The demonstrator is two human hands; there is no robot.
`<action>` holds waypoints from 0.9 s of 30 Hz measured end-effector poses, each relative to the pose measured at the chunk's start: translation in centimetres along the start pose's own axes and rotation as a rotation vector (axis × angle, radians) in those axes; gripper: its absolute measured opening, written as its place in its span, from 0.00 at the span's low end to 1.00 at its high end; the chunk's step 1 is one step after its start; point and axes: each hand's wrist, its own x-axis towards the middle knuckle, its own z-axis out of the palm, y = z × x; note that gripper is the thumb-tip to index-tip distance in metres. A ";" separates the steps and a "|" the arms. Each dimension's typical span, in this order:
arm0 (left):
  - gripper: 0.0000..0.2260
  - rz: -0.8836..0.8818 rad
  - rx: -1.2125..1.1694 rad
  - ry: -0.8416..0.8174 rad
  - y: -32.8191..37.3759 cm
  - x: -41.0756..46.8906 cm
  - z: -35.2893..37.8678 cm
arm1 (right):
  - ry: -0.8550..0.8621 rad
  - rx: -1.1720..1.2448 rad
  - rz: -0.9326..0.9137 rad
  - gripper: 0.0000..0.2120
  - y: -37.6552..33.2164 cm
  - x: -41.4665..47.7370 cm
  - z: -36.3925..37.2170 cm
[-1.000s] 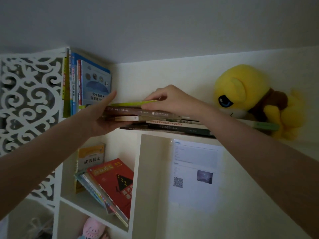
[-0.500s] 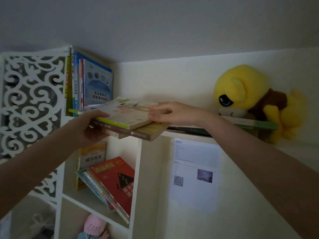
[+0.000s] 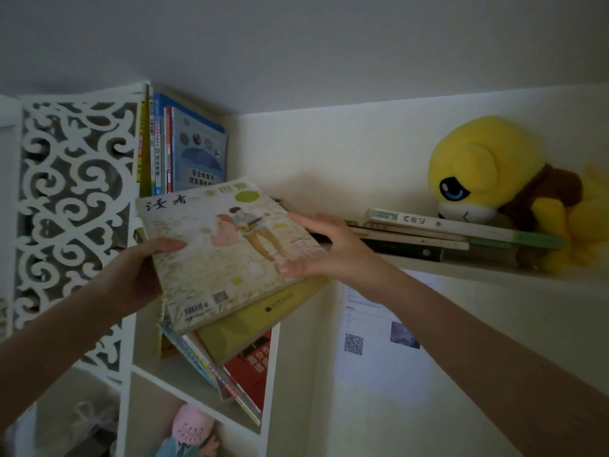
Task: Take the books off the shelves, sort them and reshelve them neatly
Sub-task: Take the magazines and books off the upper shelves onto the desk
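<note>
A small stack of books tilts toward me off the top shelf (image 3: 494, 275). Its top one is a pale illustrated magazine (image 3: 230, 252); an olive-yellow book (image 3: 263, 315) shows beneath it. My left hand (image 3: 138, 275) grips the stack's left edge, thumb on the cover. My right hand (image 3: 329, 252) holds the right edge, thumb on the cover and fingers spread along the side. Several flat books (image 3: 428, 235) remain stacked on the top shelf. More books stand upright (image 3: 188, 153) at the shelf's left end.
A yellow plush toy (image 3: 501, 179) lies on the flat books at the right. A white fretwork panel (image 3: 72, 199) bounds the shelf on the left. Leaning books, one red (image 3: 250, 367), fill the compartment below. A paper with a QR code (image 3: 379, 341) hangs on the upright panel.
Both hands have pulled the upper books off the flat pile, out from the shelf and down toward me. The stack now tilts so the magazine cover faces me.
</note>
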 end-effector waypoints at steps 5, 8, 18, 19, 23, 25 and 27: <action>0.14 0.016 0.024 -0.052 -0.5 0.4 -0.9 | 0.123 0.177 -0.003 0.38 0.8 -1.0 2.6; 0.22 0.007 0.062 -0.098 -0.7 0.4 -1.5 | -0.009 0.360 0.010 0.38 0.9 -0.7 2.9; 0.21 0.020 0.091 -0.136 -0.7 0.4 -2.4 | -0.105 0.493 0.055 0.40 1.2 0.4 2.4; 0.20 0.027 0.118 -0.136 -0.5 0.1 -2.2 | -0.103 0.470 0.030 0.40 1.2 0.2 2.6; 0.34 0.067 0.227 -0.093 0.4 -0.6 -2.1 | -0.134 0.454 -0.053 0.40 1.7 -0.9 3.3; 0.47 0.126 0.205 0.047 0.5 -0.5 -1.9 | -0.190 0.485 -0.036 0.39 1.7 -1.3 3.4; 0.45 0.173 0.174 0.190 0.6 -0.9 -1.4 | -0.213 0.512 -0.018 0.39 1.6 -1.6 3.7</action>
